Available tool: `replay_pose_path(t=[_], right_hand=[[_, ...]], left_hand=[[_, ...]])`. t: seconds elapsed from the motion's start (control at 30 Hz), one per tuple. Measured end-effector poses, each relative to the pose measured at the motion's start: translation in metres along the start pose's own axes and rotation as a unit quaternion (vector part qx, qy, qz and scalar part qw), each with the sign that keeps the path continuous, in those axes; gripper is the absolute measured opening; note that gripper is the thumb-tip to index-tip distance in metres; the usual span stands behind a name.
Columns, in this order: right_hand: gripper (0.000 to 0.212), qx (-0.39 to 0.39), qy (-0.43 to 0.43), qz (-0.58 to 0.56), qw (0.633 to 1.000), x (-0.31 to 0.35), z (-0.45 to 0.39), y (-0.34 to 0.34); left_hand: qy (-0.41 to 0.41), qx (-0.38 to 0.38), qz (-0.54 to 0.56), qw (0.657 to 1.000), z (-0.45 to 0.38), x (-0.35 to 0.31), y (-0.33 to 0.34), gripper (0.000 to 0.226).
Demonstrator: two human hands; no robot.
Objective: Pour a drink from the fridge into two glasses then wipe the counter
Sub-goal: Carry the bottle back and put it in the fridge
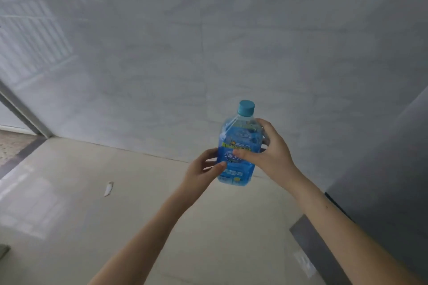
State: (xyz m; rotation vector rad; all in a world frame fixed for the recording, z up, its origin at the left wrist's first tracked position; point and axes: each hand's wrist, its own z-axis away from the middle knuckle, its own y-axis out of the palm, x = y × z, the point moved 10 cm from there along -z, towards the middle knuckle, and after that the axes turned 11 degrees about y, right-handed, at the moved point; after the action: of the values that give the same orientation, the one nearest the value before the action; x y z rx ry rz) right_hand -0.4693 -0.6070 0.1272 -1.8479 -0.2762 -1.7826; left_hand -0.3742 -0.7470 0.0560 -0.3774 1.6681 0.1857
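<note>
You have the bottle [238,146] out in front of you, right of centre in the frame, held in the air over the pale floor [115,215] with the grey wall [208,30] behind it. It stands close to upright, its long axis running up the frame and leaning slightly right, with the blue cap [246,107] on top and still screwed on.

Your right hand [268,152] grips the bottle from the right side, fingers wrapped behind it and the thumb lying across the label at mid-height. Your left hand [203,169] holds the lower part from the left, thumb pressed on the front of the label and fingers curled round the far side. So both hands are closed on the body of the bottle, and neither is on the cap.

That is what the next move turns on, as I judge it: the cap sits directly above both grips, along the bottle's own axis, and your right hand is the nearer one to it, just below the shoulder. Let the left hand keep the base steady while the right slides up to the cap.

No glasses or counter show here. The dark grey panel [382,169] at the right edge may be the fridge, though I cannot tell for sure.
</note>
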Motion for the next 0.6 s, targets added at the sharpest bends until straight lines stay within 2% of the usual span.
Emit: replay_pose_path(t=[0.3,0.6], right_hand=[[0.065,-0.132,0.049,0.007,0.99,-0.029,-0.076,-0.049],[0.063,-0.297,0.082,-0.01,0.951,-0.028,-0.123,-0.078]], left_hand=[[-0.021,0.146,0.022,0.989,-0.124,0.038,0.042,0.03],[0.009,0.319,0.025,0.947,-0.237,0.04,0.071,0.029]])
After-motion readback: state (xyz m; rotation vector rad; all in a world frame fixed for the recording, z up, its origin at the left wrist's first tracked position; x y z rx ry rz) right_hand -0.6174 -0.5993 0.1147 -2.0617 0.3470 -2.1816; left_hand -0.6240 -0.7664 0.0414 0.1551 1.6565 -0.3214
